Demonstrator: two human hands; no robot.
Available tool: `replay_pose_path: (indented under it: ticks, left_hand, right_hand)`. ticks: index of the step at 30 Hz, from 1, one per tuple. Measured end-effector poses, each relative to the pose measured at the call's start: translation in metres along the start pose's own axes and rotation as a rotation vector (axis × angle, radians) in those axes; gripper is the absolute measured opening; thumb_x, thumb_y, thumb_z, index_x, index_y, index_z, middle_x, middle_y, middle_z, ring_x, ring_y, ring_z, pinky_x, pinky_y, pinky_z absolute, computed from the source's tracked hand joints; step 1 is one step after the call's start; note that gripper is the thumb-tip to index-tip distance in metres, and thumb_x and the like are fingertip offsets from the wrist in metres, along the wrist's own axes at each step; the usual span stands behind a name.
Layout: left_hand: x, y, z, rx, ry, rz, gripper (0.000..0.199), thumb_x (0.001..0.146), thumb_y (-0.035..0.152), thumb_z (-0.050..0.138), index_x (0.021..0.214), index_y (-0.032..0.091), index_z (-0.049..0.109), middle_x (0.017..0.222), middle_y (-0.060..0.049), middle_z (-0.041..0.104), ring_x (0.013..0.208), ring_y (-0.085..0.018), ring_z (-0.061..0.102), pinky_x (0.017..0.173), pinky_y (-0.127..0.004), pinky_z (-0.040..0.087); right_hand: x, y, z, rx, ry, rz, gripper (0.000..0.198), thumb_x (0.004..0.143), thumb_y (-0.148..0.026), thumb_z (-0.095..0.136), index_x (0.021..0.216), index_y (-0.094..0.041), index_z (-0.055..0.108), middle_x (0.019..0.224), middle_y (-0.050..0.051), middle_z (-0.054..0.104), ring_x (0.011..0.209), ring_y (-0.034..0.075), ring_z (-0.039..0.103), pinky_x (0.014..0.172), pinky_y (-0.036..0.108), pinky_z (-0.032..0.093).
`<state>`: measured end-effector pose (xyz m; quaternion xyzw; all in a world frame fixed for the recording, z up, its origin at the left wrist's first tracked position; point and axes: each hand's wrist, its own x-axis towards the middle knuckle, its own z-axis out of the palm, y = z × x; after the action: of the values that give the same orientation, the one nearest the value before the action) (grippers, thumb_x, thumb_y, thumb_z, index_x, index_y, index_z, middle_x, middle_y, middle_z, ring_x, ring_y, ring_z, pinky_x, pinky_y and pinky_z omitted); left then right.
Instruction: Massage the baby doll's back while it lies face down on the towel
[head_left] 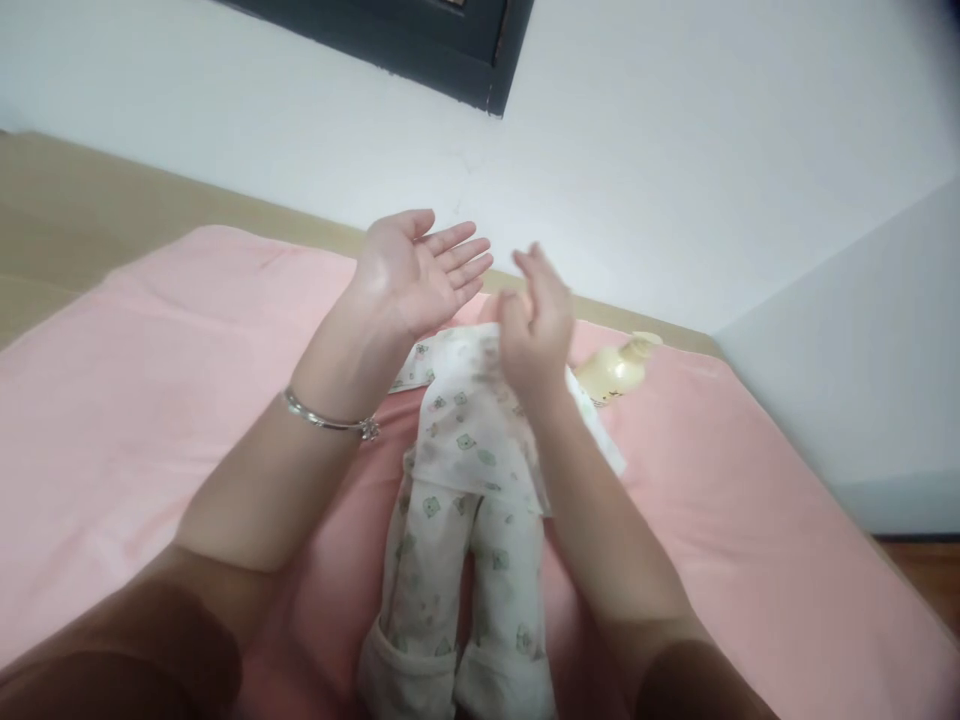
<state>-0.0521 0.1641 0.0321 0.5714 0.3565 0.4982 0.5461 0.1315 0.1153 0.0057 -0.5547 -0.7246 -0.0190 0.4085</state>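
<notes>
My left hand (427,275) is raised palm up, its fingers spread, and a silver bracelet (330,420) circles that wrist. My right hand (538,325) is slightly blurred over the upper part of a small white printed top (472,430). Its thumb and fingers are apart and bent, with nothing visible in them. Below the top lie matching small trousers (431,560) with rolled cuffs, their legs looking filled out. Whatever is at the neck end is mostly hidden behind my hands. A pale yellow pump bottle (615,370) lies tilted just right of my right hand.
Under everything spreads a pink sheet (150,400), with a tan surface (52,200) showing past its far left edge. A white wall (637,180) rises behind, with a dark frame (450,50) on it. Wooden flooring (926,575) shows at the right.
</notes>
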Motion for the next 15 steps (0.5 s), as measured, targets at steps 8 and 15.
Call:
replay_pose_path:
  ticks: [8,15]
  left_hand:
    - [-0.008,0.005,0.023,-0.176,0.137,-0.188,0.076,0.104,0.048,-0.001,0.137,0.021,0.062,0.133,-0.012,0.073,0.136,-0.029,0.063,0.108,-0.047,0.058]
    - [-0.009,-0.016,0.064,0.063,0.243,-0.008,0.08,0.105,0.049,-0.007,0.15,0.016,0.051,0.147,-0.013,0.064,0.145,-0.029,0.056,0.122,-0.05,0.05]
  right_hand:
    - [-0.032,-0.04,0.049,0.362,-0.189,-0.23,0.079,0.1,-0.074,0.004,0.168,-0.034,-0.002,0.178,-0.004,0.005,0.166,0.021,-0.006,0.138,0.053,0.01]
    - [-0.04,-0.027,0.043,0.523,-0.147,-0.173,0.076,0.106,-0.059,0.003,0.168,-0.017,0.009,0.178,0.005,0.013,0.166,0.016,0.007,0.137,0.04,0.02]
